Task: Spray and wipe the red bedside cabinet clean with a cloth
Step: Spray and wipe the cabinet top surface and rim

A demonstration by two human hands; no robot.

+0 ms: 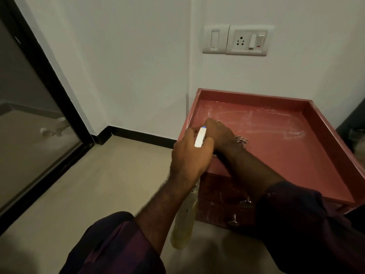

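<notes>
Over the front-left corner of the red bedside cabinet [276, 157] I've got both hands crowded together. Left hand [188, 157] is wrapped tight round the spray bottle [199, 137], nozzle aimed across the cabinet top and body hanging down its front, kept ready to squirt, I'd say. Right hand [219, 135] bears down on the cloth [242, 139]. Its fingers are masked, so curled or flat I can't tell. White streaks arc toward the cabinet's back, and that raised rim will make corners awkward. Drawer knobs [245, 202] below the top, wall socket [248, 40] above, glass door [29, 119] well off the cabinet's left

Right hand [219, 133] apparently presses cloth [241, 139].
</notes>
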